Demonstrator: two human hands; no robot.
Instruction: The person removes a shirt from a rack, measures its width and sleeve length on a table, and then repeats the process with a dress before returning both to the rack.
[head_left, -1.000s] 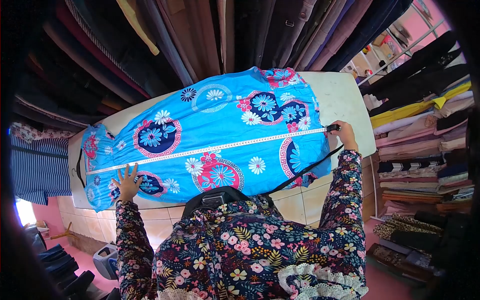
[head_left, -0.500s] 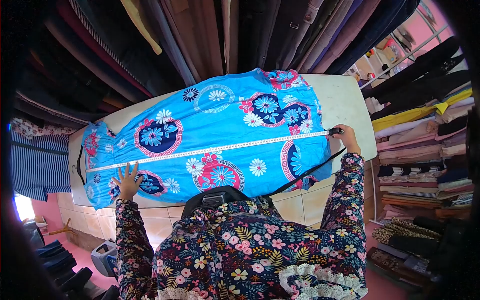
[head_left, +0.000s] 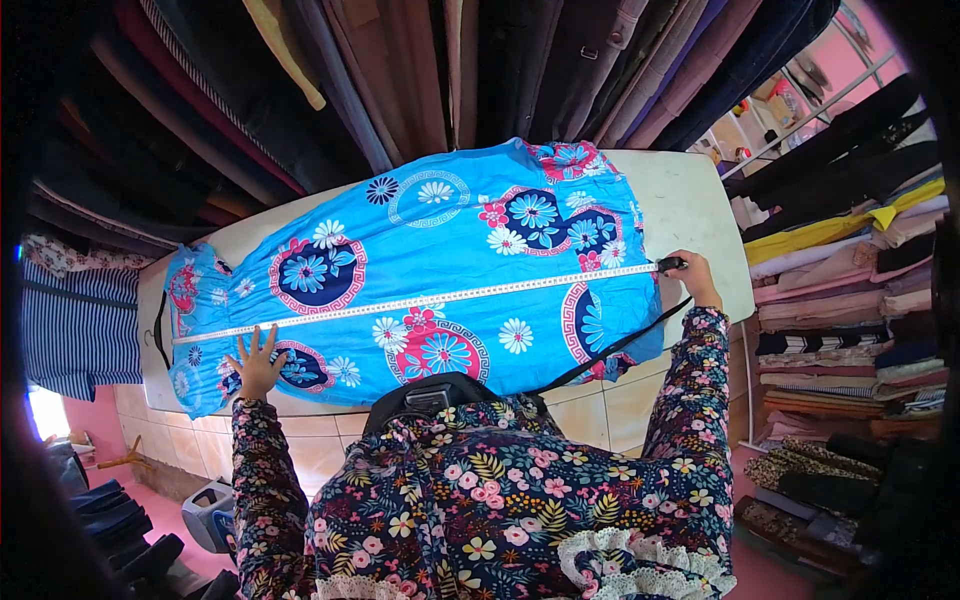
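Observation:
A blue dress (head_left: 400, 245) with navy, pink and white flower prints lies spread on a pale table (head_left: 700, 200). Along its length runs a white tape measure (head_left: 440, 298), pulled straight from the left end to the right hem. My left hand (head_left: 258, 368) rests with fingers spread on the left part of the dress, fingertips at the tape's lower edge. At the right hem, my right hand (head_left: 697, 277) is closed around the tape's dark case (head_left: 670, 264). A dark hanger (head_left: 160, 330) sticks out at the dress's left end.
Trousers (head_left: 490, 80) hang in a row behind the table. Folded clothes (head_left: 850, 300) are stacked on the right. A striped garment (head_left: 80, 325) hangs at left, above a grey-blue plastic object (head_left: 208, 515) on the pink floor. A black strap (head_left: 620, 342) crosses the dress's near right side.

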